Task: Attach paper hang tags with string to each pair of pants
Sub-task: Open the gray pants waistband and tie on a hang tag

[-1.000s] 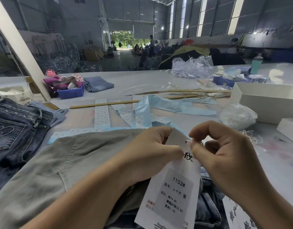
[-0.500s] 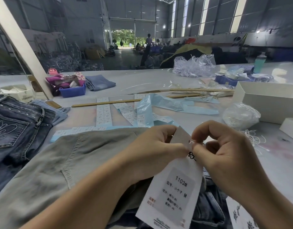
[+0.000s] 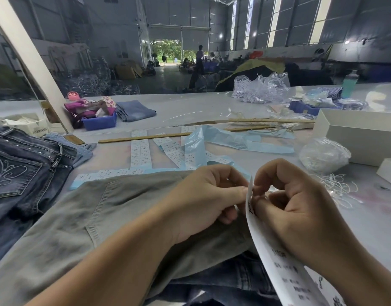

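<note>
We pinch the top edge of the tag (image 3: 276,257) between both hands, above the grey pants (image 3: 106,217) spread on the table (image 3: 190,107). Our left hand (image 3: 203,199) curls its fingers and thumb onto the tag's corner; our right hand (image 3: 300,208) grips it from the other side, fingers bent tight. Loose string (image 3: 338,186) lies just right of our right hand.

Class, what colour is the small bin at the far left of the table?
Blue bin, clearest in the head view.

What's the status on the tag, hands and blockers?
Both hands, left and right, pinch the tag top. Tag edge-on over grey pants. String not visible at hole. Nothing blocking.
</note>
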{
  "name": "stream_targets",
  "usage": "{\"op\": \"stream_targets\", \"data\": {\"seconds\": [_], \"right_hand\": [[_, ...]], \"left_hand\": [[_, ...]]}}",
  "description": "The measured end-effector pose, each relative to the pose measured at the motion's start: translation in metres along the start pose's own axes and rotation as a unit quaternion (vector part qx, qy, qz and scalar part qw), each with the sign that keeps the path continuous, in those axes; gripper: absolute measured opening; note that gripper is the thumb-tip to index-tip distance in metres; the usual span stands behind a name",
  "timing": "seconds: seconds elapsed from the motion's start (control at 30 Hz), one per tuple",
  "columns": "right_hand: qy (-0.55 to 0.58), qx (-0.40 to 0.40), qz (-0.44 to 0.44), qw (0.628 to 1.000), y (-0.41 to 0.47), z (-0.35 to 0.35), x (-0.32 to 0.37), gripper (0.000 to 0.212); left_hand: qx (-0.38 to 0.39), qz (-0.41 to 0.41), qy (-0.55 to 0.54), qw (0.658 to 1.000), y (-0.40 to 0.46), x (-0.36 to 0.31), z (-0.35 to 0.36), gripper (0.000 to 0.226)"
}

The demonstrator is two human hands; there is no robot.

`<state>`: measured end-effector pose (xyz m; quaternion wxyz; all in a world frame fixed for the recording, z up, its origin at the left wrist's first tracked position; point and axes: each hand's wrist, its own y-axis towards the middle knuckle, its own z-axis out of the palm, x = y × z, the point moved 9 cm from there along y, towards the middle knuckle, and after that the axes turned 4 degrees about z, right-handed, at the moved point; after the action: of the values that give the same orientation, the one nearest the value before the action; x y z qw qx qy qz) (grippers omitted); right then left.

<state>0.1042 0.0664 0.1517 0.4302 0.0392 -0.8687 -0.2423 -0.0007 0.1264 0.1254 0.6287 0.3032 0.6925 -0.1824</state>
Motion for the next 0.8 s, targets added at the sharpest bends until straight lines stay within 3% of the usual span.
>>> {"op": "stream_targets", "data": {"seconds": [0.1,0.23,0.4,0.6,0.8], "right_hand": [[-0.004,0.009,0.007,1.0,-0.001,0.001,-0.003,0.021],[0.046,0.017,0.023,0.999,0.003,-0.002,-0.002,0.007],[0.084,0.051,0.045,0.994,0.01,-0.008,-0.002,0.038],[0.161,0.177,0.063,0.969,0.007,-0.003,-0.004,0.034],[0.096,0.148,0.081,0.981,0.0,-0.013,-0.017,0.036]], "left_hand": [[0.003,0.0,0.021,1.0,0.0,0.0,0.002,0.011],[0.007,-0.005,0.043,0.999,-0.001,-0.002,0.004,0.018],[0.029,0.038,0.097,0.994,-0.004,-0.015,0.013,0.013],[0.015,0.106,0.105,0.989,-0.004,-0.038,0.007,0.016],[0.01,0.083,0.189,0.978,0.002,-0.034,0.008,0.014]]}}
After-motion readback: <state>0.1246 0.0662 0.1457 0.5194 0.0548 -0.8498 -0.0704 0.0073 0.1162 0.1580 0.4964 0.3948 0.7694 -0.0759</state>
